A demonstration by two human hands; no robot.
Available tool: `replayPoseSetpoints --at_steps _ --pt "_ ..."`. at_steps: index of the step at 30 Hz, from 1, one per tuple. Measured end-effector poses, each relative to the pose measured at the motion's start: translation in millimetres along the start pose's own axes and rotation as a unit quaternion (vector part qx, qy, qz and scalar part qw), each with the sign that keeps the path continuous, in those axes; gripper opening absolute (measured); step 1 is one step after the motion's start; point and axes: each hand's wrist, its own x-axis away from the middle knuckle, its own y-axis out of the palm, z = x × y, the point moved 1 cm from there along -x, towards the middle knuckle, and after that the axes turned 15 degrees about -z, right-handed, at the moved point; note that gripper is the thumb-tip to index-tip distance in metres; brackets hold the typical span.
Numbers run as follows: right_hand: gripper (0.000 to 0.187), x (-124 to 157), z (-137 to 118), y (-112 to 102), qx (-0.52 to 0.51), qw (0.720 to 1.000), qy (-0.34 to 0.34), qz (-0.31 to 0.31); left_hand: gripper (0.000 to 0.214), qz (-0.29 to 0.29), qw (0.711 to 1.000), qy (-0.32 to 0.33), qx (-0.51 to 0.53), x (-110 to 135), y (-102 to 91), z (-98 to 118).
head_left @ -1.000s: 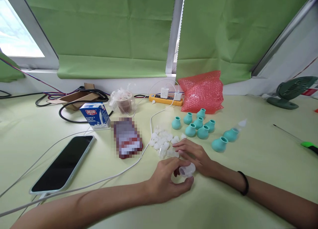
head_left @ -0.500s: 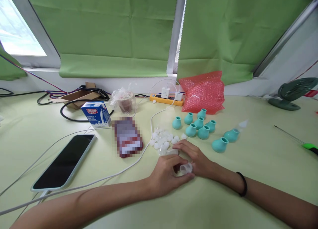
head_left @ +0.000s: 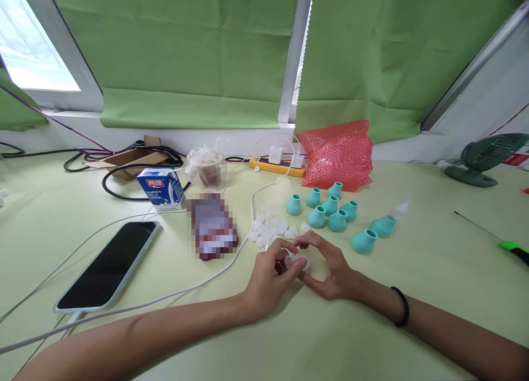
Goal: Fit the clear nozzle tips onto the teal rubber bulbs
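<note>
My left hand (head_left: 268, 279) and my right hand (head_left: 328, 265) meet over the pale green table (head_left: 372, 326), both pinching one small clear plastic piece (head_left: 296, 261) between their fingertips. Just beyond the fingers lies a heap of small white plastic parts (head_left: 270, 231). Several teal rubber bulbs (head_left: 330, 205) stand farther back to the right, one with a clear tip (head_left: 386, 222). My right wrist wears a black band (head_left: 403, 306).
A phone (head_left: 109, 265) on a white cable lies at the left. Behind it stand a milk carton (head_left: 161, 188), a dark red packet (head_left: 211, 227), a bagged cup (head_left: 205, 167), a power strip (head_left: 276, 165) and pink bubble wrap (head_left: 336, 152). A fan (head_left: 481, 158) and a green-handled screwdriver (head_left: 494, 238) are at the right.
Both hands have moved a little away from me toward the white heap. The clear piece, earlier held low by the left hand, is now pinched between both hands' fingertips.
</note>
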Motion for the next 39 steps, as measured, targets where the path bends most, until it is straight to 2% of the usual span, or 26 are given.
replayPoseSetpoints --at_steps 3,7,12,16,19,21,23,25,28,32,34,36,39 --pt "0.043 2.1 1.1 1.0 0.011 0.999 -0.04 -0.005 0.02 -0.012 0.999 -0.012 0.048 -1.9 -0.5 -0.5" --pt "0.036 3.5 3.8 4.5 0.033 0.998 -0.043 0.019 0.016 -0.031 0.998 0.006 0.054 -1.7 -1.5 2.2" --pt "0.03 3.6 2.8 3.6 0.048 0.997 -0.026 0.051 0.008 -0.037 0.999 0.038 0.0 1.8 -2.4 5.2" --pt "0.026 1.9 2.2 -3.9 -0.022 0.998 -0.06 0.002 0.01 -0.024 0.99 0.096 -0.103 8.5 -0.7 5.4" --pt "0.022 -1.4 4.6 -7.4 -0.072 0.997 -0.028 -0.016 0.011 -0.045 0.959 0.161 -0.23 14.9 3.8 5.6" --pt "0.02 -3.9 7.7 -5.6 -0.051 0.999 0.017 -0.005 0.014 -0.092 0.915 0.188 -0.344 17.4 8.1 5.7" --pt "0.023 -5.9 11.0 -0.7 -0.004 0.998 0.054 -0.02 0.019 -0.137 0.864 0.189 -0.446 17.5 11.4 5.3" --pt "0.027 -7.3 13.9 4.5 0.042 0.995 0.075 -0.057 0.018 -0.145 0.838 0.163 -0.5 15.7 12.0 4.9" --pt "0.029 -8.2 15.9 7.2 0.074 0.987 0.098 -0.102 0.016 -0.124 0.837 0.123 -0.519 12.3 9.9 4.3" --pt "0.02 -9.2 14.6 4.9 0.076 0.984 0.101 -0.127 0.013 -0.125 0.821 0.135 -0.541 11.0 8.0 3.8" --pt "0.014 -9.3 13.9 4.4 0.069 0.985 0.104 -0.119 0.015 -0.123 0.826 0.13 -0.535 10.2 7.3 3.2" --pt "0.008 -8.9 14.0 4.9 0.061 0.987 0.108 -0.107 0.015 -0.114 0.849 0.112 -0.503 8.3 6.0 2.1" --pt "0.006 -7.7 15.5 6.1 0.047 0.99 0.109 -0.081 0.013 -0.083 0.904 0.075 -0.413 4.0 2.4 -1.1"
